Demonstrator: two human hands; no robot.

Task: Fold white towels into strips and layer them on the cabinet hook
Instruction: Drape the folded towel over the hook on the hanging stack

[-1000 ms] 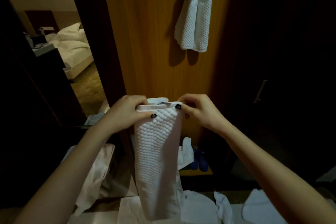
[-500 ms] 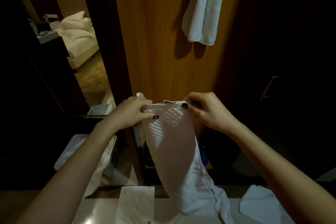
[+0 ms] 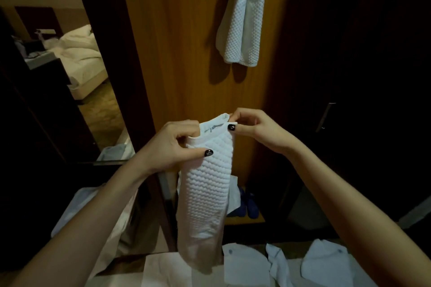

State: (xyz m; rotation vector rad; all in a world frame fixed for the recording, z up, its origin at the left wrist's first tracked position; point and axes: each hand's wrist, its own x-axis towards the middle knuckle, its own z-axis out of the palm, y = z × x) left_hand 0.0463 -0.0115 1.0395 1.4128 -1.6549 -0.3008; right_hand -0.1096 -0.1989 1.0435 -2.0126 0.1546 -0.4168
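Your left hand [image 3: 171, 147] and right hand [image 3: 254, 129] pinch the top corners of a folded white towel [image 3: 205, 196] hanging centre-near. It looks soft, light and floppy; keep gripping that top edge.

— What is over on the left?
— A bed [image 3: 86, 63] with puffy white covers, all messy. A brown carpet [image 3: 102, 112] lies in front of it.
— And down low in the middle?
— Two blue shoes [image 3: 253, 206], side by side on a wooden ledge [image 3: 245, 220].
— What about the right?
— A big dark door [image 3: 373, 65] with a long silver handle [image 3: 325, 116]. It is too dark to see more there.
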